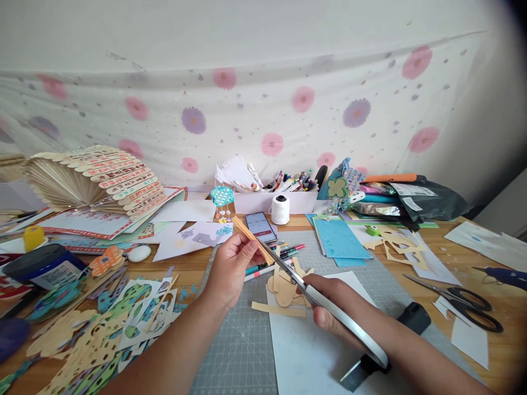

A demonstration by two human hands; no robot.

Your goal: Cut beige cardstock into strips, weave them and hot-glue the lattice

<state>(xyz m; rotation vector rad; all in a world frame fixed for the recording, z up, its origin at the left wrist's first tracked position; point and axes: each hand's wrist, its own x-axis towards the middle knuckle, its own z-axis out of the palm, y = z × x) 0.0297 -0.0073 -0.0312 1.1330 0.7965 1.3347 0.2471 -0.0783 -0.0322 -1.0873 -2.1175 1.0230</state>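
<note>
In front of me my left hand pinches a narrow tan paper strip, its upper end poking out past the thumb. My right hand is wrapped round a pair of scissors with a white handle. The scissor blades point up and left, reaching the strip beside my left fingertips; whether they are cutting into it I cannot tell. Below the blades, tan paper cut-outs and a loose strip lie over a white sheet on the grey cutting mat.
Paper scraps heap up on the left by a blue-lidded tub. Behind the mat stand a phone and a white thread spool. Black scissors and a blue glue gun lie right; a black tape dispenser sits near my right forearm.
</note>
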